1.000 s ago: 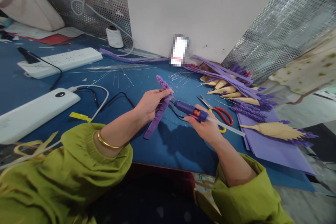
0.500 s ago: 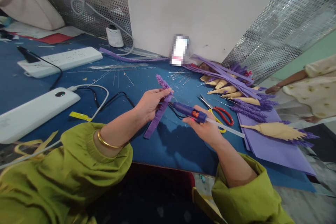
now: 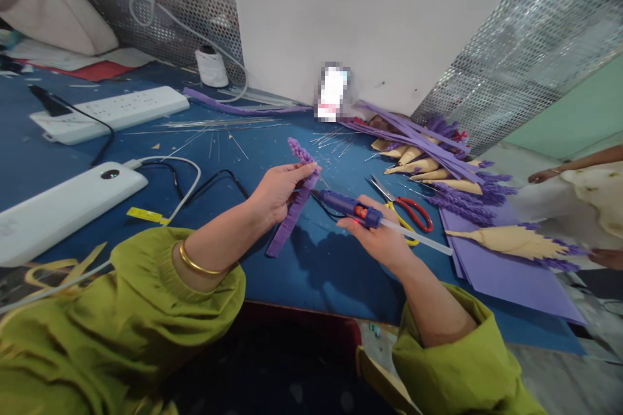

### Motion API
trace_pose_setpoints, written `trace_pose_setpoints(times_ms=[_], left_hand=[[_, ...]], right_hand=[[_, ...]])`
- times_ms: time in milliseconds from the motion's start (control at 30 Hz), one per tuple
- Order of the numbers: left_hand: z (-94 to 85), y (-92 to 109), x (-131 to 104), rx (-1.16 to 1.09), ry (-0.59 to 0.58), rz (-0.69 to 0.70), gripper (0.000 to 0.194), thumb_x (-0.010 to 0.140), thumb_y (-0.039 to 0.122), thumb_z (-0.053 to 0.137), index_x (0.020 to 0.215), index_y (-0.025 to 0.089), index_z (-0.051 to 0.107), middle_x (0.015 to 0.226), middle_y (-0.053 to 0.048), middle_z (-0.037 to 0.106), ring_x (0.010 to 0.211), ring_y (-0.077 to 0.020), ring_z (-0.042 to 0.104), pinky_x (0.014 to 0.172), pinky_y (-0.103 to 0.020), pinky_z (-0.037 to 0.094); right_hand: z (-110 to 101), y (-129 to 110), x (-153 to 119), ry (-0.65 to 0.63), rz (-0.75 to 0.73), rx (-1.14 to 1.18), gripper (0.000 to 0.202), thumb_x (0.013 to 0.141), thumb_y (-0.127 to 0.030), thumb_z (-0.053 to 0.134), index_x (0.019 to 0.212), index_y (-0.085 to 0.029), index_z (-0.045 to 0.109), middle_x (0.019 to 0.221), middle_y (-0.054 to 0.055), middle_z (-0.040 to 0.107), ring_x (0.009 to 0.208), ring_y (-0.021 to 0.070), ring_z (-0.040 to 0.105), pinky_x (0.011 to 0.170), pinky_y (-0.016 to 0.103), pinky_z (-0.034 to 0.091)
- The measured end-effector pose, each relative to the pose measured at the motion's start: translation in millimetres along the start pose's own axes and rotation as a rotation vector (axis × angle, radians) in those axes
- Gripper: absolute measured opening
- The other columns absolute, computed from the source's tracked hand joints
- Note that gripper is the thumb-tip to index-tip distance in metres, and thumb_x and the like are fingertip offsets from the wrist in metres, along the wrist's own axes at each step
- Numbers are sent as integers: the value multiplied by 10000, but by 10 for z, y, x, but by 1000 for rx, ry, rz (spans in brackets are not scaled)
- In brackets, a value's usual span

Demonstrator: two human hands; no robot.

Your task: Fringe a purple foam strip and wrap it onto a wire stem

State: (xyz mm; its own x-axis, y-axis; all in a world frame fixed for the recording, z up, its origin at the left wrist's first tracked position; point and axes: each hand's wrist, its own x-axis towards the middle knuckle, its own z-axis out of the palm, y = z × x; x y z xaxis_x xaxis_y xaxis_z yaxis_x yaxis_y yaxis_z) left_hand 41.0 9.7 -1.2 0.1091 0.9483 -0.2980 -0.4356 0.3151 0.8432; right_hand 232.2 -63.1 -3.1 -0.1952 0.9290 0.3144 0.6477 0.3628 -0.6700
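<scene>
My left hand [image 3: 283,189] pinches a small purple lavender flower [image 3: 300,150] whose curled head points up and away. From it a purple paper strip [image 3: 292,220] hangs down toward me, and a thin wire sticks out beside my fingertips. My right hand [image 3: 379,237] is wrapped round a blue hot glue gun [image 3: 343,203], with a clear glue stick [image 3: 418,237] jutting from its back end. The gun's nozzle sits close against the strip; whether it touches, I cannot tell. Scissors [image 3: 409,207] with red and yellow handles lie just beyond my right hand.
Finished purple flowers in tan wrapping [image 3: 506,241] lie right, over purple sheets [image 3: 520,285]. Loose wires [image 3: 214,123], a power strip [image 3: 121,113] and a white power bank [image 3: 68,207] lie left. A phone [image 3: 332,94] leans at the back. Another person's arm [image 3: 579,164] shows at far right.
My hands, the flower and the glue gun hold almost the same position. At far right, the other person has shifted further right.
</scene>
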Motion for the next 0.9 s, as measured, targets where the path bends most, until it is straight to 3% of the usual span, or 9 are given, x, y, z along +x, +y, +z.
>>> trace_pose_setpoints(times_ms=[433, 767, 900], left_hand=[[-2, 0, 12, -5, 2, 3, 190, 659, 241, 826, 758, 115, 724, 680, -14, 672, 564, -72, 542, 519, -186, 390], [9, 14, -6, -44, 19, -19, 94, 734, 187, 772, 739, 101, 736, 676, -22, 683, 568, -67, 558, 539, -173, 429], [6, 26, 9, -73, 40, -2, 80, 748, 169, 759, 716, 100, 735, 663, -24, 683, 553, -56, 553, 525, -156, 421]], right_hand=[[8, 27, 7, -19, -4, -6, 394, 809, -514, 687, 695, -207, 468, 643, -46, 473, 591, 111, 398, 560, 252, 288], [-9, 34, 15, -46, -1, 2, 371, 802, -493, 702, 693, -207, 492, 649, -39, 503, 605, 116, 423, 576, 252, 317], [-35, 64, 22, -17, 48, 145, 362, 765, -516, 726, 699, -210, 544, 589, -33, 498, 553, 121, 422, 536, 265, 338]])
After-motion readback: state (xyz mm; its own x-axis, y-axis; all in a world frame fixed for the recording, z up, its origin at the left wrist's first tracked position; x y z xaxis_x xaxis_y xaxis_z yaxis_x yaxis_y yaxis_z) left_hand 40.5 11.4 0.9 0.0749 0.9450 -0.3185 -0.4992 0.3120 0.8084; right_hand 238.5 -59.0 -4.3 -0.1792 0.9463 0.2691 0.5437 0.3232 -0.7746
